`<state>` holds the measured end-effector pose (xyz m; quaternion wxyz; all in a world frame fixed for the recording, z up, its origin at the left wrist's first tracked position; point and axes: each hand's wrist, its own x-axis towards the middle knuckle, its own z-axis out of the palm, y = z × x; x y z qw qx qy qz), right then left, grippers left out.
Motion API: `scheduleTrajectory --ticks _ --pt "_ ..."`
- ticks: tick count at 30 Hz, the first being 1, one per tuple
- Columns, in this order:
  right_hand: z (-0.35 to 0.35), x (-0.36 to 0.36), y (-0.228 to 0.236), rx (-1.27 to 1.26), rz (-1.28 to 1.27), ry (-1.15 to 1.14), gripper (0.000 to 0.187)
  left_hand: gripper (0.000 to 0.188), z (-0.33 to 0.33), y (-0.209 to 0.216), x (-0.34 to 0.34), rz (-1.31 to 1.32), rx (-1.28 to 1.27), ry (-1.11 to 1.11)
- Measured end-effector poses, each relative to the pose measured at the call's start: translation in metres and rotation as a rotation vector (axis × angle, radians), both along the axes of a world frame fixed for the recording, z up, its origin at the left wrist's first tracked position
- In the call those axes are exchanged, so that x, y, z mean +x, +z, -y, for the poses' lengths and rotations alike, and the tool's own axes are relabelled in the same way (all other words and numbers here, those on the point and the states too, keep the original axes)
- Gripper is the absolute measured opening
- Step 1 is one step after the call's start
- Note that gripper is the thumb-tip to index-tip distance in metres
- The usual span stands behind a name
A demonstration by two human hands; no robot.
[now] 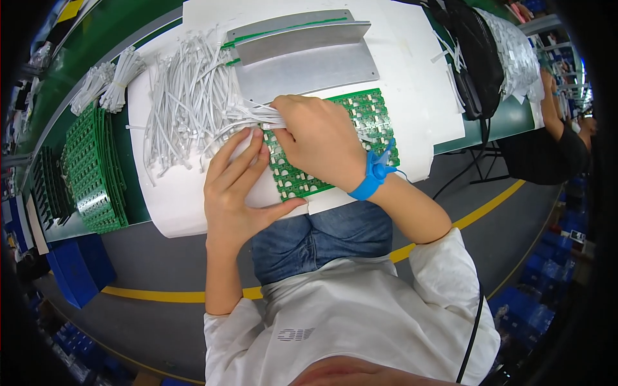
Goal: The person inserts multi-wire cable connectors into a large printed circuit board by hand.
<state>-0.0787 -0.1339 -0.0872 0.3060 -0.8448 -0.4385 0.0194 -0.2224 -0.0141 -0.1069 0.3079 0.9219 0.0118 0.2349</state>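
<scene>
A green circuit board panel [376, 116] lies flat on the white work surface in front of me. My right hand [325, 138], wearing a blue wrist strap [372, 177], is over the panel's middle, with fingers closed round a small bunch of white cables [265, 117]. My left hand [233, 190] has its fingers stretched out along the panel's left edge, and its thumb reaches to the near edge. A large spread of white cables [193, 96] lies just left of the panel. What sits under my right palm is hidden.
A grey metal fixture [309, 74] with an upright plate stands beyond the panel. Stacked green boards [96, 170] and bundled cables [122, 80] are at the left. A black bag [473, 58] sits at the far right, near another person's arm [550, 106]. A blue bin [80, 270] is lower left.
</scene>
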Motion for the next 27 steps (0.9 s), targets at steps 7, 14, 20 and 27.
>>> scheduleTrajectory --ticks 7,14,20,27 --pt "0.009 0.013 0.005 0.054 -0.142 0.101 0.017 0.072 0.001 0.005 0.003 0.015 0.009 0.012" --pt "0.010 0.025 -0.001 0.292 0.200 0.104 0.018 0.067 0.005 0.006 0.004 0.027 0.030 0.037" --pt "0.026 0.015 0.051 0.404 -0.540 0.063 0.013 0.069 0.004 0.002 0.003 0.047 0.033 0.048" --pt "0.040 0.009 0.051 0.281 -0.725 0.188 0.019 0.072 0.003 0.006 0.002 0.027 0.053 0.050"
